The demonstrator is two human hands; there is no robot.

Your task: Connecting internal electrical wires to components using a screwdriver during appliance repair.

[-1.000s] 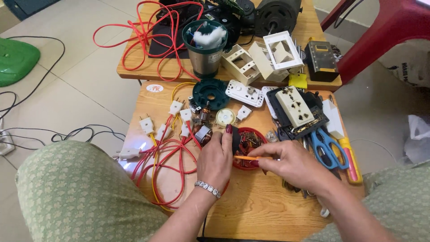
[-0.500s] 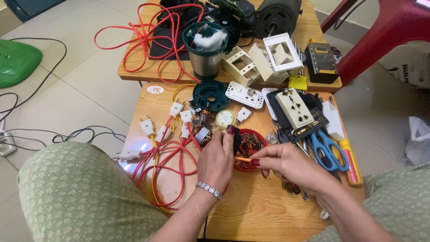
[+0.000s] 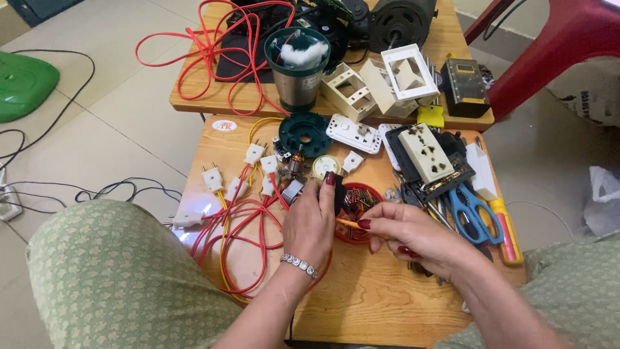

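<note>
My left hand (image 3: pixel 311 223) is curled over the near-left edge of the red dish (image 3: pixel 357 205), fingers bent and closed around a small dark part (image 3: pixel 338 192) that stands up between thumb and fingertips; most of that part is hidden, so I cannot tell what it is. My right hand (image 3: pixel 413 236) is pinched shut: thumb and forefinger grip a thin orange-yellow wire (image 3: pixel 349 223) whose free end points left, reaching to my left hand over the dish. The dish sits on the wooden table (image 3: pixel 381 304), filled with small metal bits. Just right of my right hand lie blue scissors (image 3: pixel 471 210), with a white socket (image 3: pixel 426 153) above them. Red and yellow leads (image 3: pixel 242 223) with white plugs spread out left of my left hand.
</note>
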